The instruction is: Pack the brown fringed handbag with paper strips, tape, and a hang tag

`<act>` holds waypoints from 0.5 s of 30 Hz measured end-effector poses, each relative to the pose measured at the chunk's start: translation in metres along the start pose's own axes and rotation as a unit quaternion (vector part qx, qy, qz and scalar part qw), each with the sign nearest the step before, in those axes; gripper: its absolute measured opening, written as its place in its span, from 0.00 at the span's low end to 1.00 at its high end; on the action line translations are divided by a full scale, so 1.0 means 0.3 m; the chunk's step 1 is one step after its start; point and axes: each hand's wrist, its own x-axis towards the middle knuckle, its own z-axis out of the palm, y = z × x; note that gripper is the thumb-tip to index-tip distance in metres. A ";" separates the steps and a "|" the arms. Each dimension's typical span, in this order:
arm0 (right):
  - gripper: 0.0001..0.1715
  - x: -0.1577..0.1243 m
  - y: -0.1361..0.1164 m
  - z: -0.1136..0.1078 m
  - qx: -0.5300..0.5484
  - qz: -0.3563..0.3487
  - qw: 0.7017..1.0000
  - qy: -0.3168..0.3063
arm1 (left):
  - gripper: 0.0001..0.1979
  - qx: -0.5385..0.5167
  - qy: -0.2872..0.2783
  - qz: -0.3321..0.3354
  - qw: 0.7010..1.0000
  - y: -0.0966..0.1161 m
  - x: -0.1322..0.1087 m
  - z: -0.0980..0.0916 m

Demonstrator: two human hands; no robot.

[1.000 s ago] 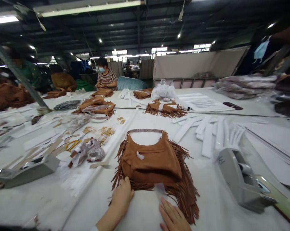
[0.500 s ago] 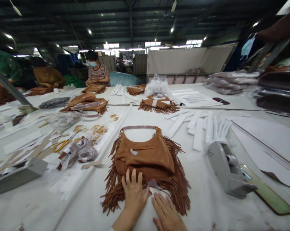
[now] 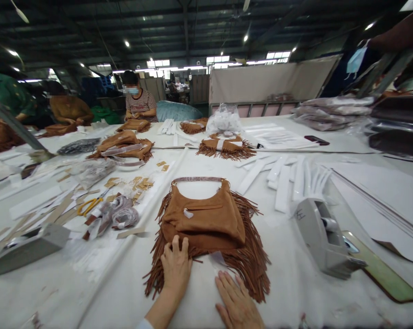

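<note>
A brown suede handbag [image 3: 203, 224] lies on the white tabletop, its wrapped strap pointing away from me and long fringe [image 3: 251, 256] spread around its sides and bottom. My left hand [image 3: 176, 265] is at the bag's lower left edge, with bent fingers gripping the suede there. Flat on the table just below the bag, my right hand [image 3: 236, 297] has its fingers stretched out over the end of a thin translucent strip [image 3: 218, 259]. That strip reaches up to the bag's bottom edge. A small wrapped zip pull [image 3: 188, 213] hangs from the bag's front zip.
Grey tape dispensers stand at right [image 3: 325, 237] and left [image 3: 28, 246]. A green phone [image 3: 384, 269] lies beside the right one. Yellow scissors [image 3: 88, 205], wrapped straps [image 3: 124, 214] and tags lie left. White strips [image 3: 283, 183] lie behind; co-workers sit across the table.
My left hand has slid left along the bag's bottom edge, and its fingers have drawn closer together. The bag has shifted slightly left. More of the translucent strip shows; my right hand has hardly moved.
</note>
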 end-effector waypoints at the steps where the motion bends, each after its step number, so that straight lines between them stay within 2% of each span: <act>1: 0.31 0.003 -0.004 0.003 0.008 0.006 1.000 -0.002 | 0.24 -0.002 -0.003 -0.001 1.000 0.003 0.001 0.007; 6: 0.32 0.025 -0.031 0.015 0.000 -0.008 1.000 -0.014 | 0.26 -0.065 -0.011 0.046 0.997 0.003 0.023 0.037; 8: 0.33 0.028 -0.037 0.022 -0.007 -0.018 1.000 -0.009 | 0.28 -0.121 -0.053 0.046 0.990 -0.005 0.048 0.034; 11: 0.32 0.029 -0.042 0.034 -0.011 -0.020 1.000 0.011 | 0.23 -0.240 -0.127 0.028 0.962 -0.019 0.110 0.011; 15: 0.33 0.043 -0.059 0.059 0.007 -0.009 0.999 0.030 | 0.18 -0.310 -0.152 0.026 0.938 -0.036 0.214 -0.026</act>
